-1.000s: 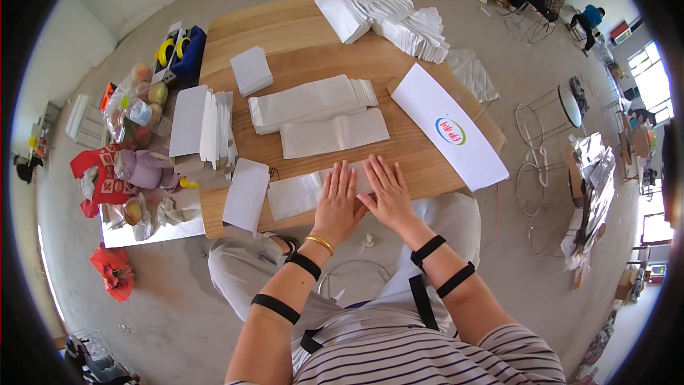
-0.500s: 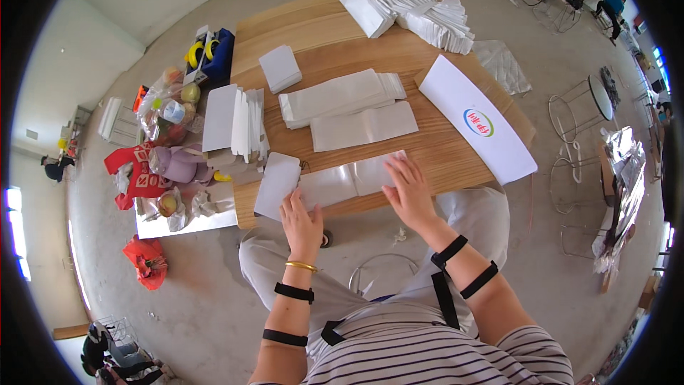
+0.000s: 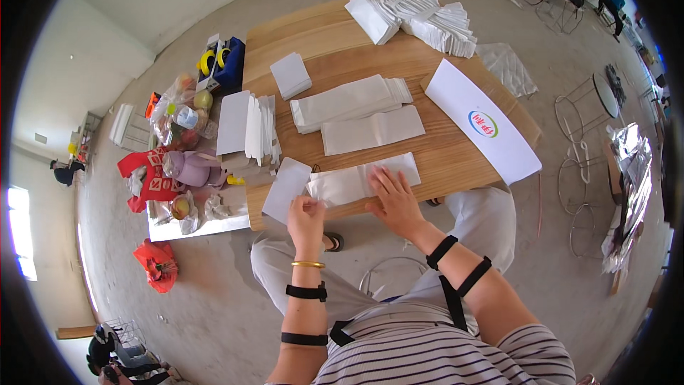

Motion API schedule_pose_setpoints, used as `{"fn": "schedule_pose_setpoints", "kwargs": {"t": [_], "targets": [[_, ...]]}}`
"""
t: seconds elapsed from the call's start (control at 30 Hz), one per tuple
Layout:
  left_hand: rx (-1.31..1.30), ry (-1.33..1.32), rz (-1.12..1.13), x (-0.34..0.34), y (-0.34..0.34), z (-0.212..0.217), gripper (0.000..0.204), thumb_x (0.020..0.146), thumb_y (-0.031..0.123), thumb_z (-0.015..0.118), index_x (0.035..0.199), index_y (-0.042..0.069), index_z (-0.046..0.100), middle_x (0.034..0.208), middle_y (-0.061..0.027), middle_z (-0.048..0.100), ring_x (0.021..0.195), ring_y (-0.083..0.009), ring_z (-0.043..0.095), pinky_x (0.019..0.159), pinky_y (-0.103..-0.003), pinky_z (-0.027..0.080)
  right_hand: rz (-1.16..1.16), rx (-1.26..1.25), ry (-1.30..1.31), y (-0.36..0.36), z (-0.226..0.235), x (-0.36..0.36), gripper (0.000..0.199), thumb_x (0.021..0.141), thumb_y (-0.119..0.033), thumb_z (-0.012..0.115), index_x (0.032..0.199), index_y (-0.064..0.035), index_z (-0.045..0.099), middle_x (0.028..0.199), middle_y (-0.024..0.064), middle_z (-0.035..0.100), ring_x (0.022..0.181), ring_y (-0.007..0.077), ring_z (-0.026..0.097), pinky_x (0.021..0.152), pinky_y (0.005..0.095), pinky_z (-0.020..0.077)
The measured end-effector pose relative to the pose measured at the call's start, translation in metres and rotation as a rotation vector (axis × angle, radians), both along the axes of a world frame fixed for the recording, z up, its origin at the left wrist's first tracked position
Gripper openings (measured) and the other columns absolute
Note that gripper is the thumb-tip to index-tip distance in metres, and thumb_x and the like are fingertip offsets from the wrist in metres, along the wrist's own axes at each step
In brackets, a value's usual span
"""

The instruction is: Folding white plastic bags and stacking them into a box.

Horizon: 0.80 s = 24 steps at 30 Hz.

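A flat white paper bag lies along the near edge of the wooden table. My right hand rests flat on its middle with fingers spread. My left hand pinches the bag's left end, next to a small white sheet that overhangs the table edge. Beyond them lie another flat bag and a stack of bags.
A long white sheet with a round coloured mark lies at the right. A pile of white bags sits at the far edge, upright white stacks at the left. Groceries and a red bag sit on the floor, wire stools to the right.
My hands have spread apart along the bag: the left slid to its left end, the right stays pressed near the middle. The view shifted slightly.
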<state>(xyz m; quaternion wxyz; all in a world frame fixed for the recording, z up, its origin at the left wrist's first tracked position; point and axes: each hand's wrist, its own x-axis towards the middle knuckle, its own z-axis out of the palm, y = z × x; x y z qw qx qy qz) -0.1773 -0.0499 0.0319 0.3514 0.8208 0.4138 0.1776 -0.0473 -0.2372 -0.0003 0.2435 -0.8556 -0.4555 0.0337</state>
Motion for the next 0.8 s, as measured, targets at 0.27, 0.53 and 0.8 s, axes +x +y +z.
{"fn": "schedule_pose_setpoints", "kwargs": {"t": [0.27, 0.53, 0.8], "targets": [[0.024, -0.115, -0.073, 0.013, 0.010, 0.039, 0.018, 0.080, 0.008, 0.075, 0.081, 0.002, 0.057, 0.073, -0.0045, 0.061, 0.065, -0.0140, 0.059, 0.065, -0.029, 0.049, -0.036, 0.160, 0.048, 0.003, 0.029, 0.001, 0.065, 0.083, -0.031, 0.070, 0.137, -0.0060, 0.046, 0.143, 0.0130, 0.043, 0.140, 0.0302, 0.034, 0.117, 0.0496, 0.0236], [-0.089, -0.372, -0.374, 0.058, -0.066, 0.076, 0.031, 0.081, 0.012, 0.077, 0.099, 0.003, 0.053, 0.090, -0.0063, 0.060, 0.082, -0.0172, 0.059, 0.078, -0.032, 0.049, -0.255, 0.299, 0.309, 0.019, 0.056, -0.003, 0.044, 0.076, -0.022, 0.075, 0.113, -0.0059, 0.056, 0.106, 0.0100, 0.060, 0.103, 0.0312, 0.054, 0.089, 0.0448, 0.0406], [0.325, -0.151, -0.534, 0.048, -0.051, 0.025, 0.054, 0.082, 0.022, 0.074, 0.125, 0.002, 0.047, 0.131, -0.0187, 0.047, 0.125, -0.0395, 0.043, 0.108, -0.047, 0.035, -0.568, 0.763, 0.781, -0.041, 0.031, 0.061, 0.021, 0.088, -0.015, 0.069, 0.095, 0.0025, 0.061, 0.084, 0.0063, 0.066, 0.074, 0.0115, 0.060, 0.065, 0.0305, 0.0474]]}}
